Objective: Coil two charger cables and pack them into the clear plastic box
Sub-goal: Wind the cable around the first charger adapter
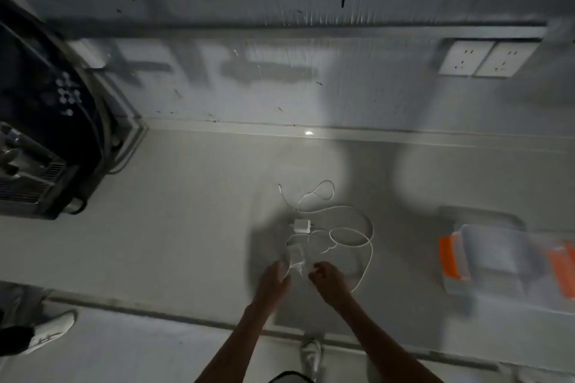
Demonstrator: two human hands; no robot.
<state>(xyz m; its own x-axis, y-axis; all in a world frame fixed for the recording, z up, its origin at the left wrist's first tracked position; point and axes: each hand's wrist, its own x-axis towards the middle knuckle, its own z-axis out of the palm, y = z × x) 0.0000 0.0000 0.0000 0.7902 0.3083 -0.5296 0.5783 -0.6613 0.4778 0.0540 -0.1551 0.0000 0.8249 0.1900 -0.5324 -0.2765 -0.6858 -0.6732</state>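
Observation:
White charger cables (348,221) lie in loose loops on the grey counter (186,211), with a white plug adapter (301,225) among them. Both hands are near the front end of the cables. My left hand (273,278) sits just left of a blurred bunch of cable (297,261), fingers fairly straight. My right hand (325,278) has curled fingers and seems to pinch the cable next to that bunch. The clear plastic box (507,261) with orange latches stands at the right, apart from both hands. The picture is dim and blurred.
A black appliance (46,121) occupies the left end of the counter. Two white wall sockets (488,59) sit on the back wall at upper right. Below the counter edge, white shoes (53,333) show on the floor.

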